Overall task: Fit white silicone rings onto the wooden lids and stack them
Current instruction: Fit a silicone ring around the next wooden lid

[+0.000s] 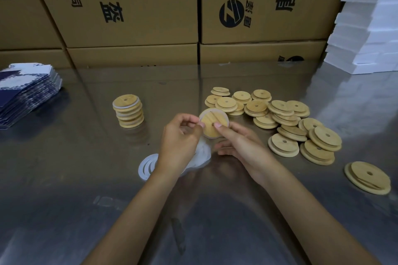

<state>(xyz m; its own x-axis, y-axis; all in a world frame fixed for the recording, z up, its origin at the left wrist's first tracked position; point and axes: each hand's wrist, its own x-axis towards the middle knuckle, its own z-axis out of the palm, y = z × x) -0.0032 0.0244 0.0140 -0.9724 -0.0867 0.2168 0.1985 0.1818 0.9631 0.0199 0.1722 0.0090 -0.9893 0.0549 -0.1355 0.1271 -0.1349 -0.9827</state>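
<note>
A round wooden lid (212, 121) is held tilted above the steel table, between both hands. My right hand (237, 142) grips it from below, thumb on its face. My left hand (179, 137) pinches a white silicone ring (202, 114) at the lid's left rim. A stack of several ringed lids (128, 112) stands to the left. Loose white rings (148, 164) lie on the table under my left wrist, partly hidden. A pile of bare wooden lids (280, 118) spreads to the right, and two more lids (368, 177) lie apart at the far right.
A stack of blue-and-white flat cartons (25, 94) lies at the left edge of the steel table (90, 168). Large printed cardboard boxes (133, 15) wall off the back. White foam pieces (370, 28) are piled at the back right.
</note>
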